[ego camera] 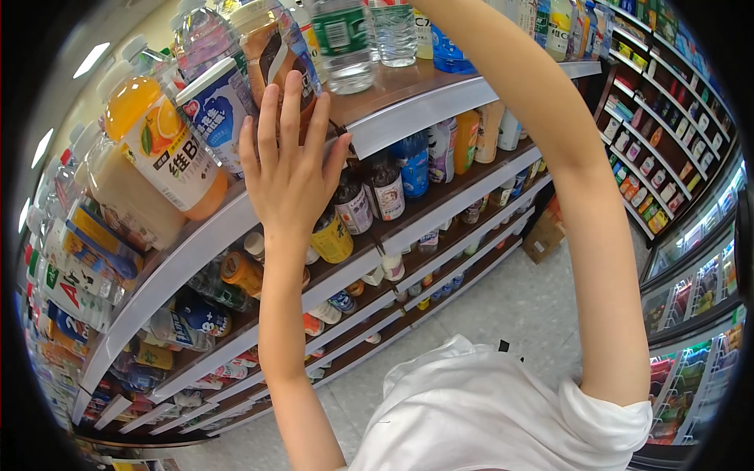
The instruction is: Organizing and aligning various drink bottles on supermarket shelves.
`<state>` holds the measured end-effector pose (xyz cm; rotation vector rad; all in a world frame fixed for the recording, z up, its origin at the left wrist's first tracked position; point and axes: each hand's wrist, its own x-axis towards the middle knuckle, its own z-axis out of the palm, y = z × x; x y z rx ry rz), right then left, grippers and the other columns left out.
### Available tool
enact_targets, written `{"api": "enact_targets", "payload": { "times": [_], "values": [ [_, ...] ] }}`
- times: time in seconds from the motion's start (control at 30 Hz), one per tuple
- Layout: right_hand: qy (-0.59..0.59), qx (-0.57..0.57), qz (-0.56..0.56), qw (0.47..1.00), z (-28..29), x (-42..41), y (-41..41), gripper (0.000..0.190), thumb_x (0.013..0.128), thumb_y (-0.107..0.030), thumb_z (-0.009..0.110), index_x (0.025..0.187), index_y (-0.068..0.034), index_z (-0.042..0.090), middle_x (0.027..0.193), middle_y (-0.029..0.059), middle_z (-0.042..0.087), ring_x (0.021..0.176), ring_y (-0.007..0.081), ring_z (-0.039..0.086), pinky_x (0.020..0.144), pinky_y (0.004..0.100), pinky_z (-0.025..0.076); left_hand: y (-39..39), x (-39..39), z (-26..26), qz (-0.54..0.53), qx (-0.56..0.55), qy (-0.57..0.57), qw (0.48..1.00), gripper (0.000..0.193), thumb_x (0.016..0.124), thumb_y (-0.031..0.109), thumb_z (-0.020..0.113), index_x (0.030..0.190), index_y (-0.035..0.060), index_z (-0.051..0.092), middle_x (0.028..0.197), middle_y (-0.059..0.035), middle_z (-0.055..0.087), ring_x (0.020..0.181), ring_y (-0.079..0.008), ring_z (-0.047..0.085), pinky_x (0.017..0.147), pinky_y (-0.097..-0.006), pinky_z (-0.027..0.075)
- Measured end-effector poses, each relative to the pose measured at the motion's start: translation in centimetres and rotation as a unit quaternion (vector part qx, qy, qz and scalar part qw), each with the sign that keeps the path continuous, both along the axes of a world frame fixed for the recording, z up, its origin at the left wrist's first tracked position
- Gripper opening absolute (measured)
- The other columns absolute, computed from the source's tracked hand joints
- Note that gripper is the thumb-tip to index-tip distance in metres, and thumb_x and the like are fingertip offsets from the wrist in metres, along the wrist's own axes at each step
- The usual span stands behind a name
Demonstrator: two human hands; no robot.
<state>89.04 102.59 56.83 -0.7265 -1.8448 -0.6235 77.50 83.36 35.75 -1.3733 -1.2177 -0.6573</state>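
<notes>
My left hand [288,132] is raised to the top shelf [412,79], palm forward and fingers spread. Its fingertips lie over the front of a plastic bottle of brown drink [268,44]; whether they press on it is hard to tell. Just left of the fingers stands a blue and white cup-shaped container [218,112], then a bottle of orange drink [168,135] with a fruit picture. To the right is a clear water bottle [341,44] with a green label, blurred at its edges. My right hand is out of view; its forearm [530,88] reaches past the top edge.
Lower shelves hold dark bottles [386,188], a blue bottle [412,162] and a yellow container [333,235]. A cardboard box [543,235] sits on the grey floor [495,294]. Glass-door coolers [695,377] and a stocked wall shelf [660,135] stand at right.
</notes>
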Motion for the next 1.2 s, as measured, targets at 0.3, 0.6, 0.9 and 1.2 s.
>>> {"api": "enact_targets", "payload": {
  "times": [0.3,0.6,0.9,1.2],
  "values": [
    [0.065,-0.004,0.074,0.995,1.4,1.8,1.5,0.055,0.091,-0.047,0.054,0.088,0.005,0.072,0.093,0.0274,0.07,0.09,0.0422,0.069,0.084,0.0489,0.054,-0.4,-0.3,0.0,0.0,-0.002,-0.004,1.0,0.047,0.09,0.045,0.066,0.132,0.0238,0.063,0.152,-0.0039,0.045,0.14,-0.0246,0.039,0.112,-0.0417,0.03],
    [-0.044,-0.088,-0.098,0.99,-0.6,2.3,6.3,0.059,0.086,-0.049,0.061,0.112,0.003,0.068,0.116,0.0278,0.066,0.113,0.0391,0.062,0.099,0.0466,0.048,-0.2,-0.5,-0.1,0.013,0.003,-0.001,1.0,0.048,0.089,0.045,0.066,0.133,0.0255,0.062,0.152,-0.0023,0.046,0.139,-0.0233,0.04,0.111,-0.0397,0.03],
    [0.0,-0.146,-0.131,0.98,-0.1,3.9,4.4,0.053,0.084,-0.043,0.064,0.119,-0.003,0.066,0.111,0.0263,0.068,0.107,0.0383,0.065,0.094,0.047,0.052,0.0,-0.5,-0.1,0.005,0.019,-0.002,1.0,0.044,0.086,0.049,0.067,0.123,0.0244,0.068,0.15,0.0006,0.049,0.139,-0.0195,0.042,0.112,-0.0407,0.031],
    [0.106,-0.034,0.01,0.994,-1.4,7.9,-1.5,0.047,0.084,-0.036,0.062,0.114,0.0,0.067,0.1,0.0279,0.07,0.099,0.0421,0.067,0.088,0.0476,0.054,0.1,-0.3,-0.1,-0.017,0.011,-0.011,1.0,0.046,0.087,0.043,0.069,0.128,0.0253,0.065,0.151,-0.0016,0.047,0.138,-0.0233,0.042,0.111,-0.04,0.031]
  ]
}}
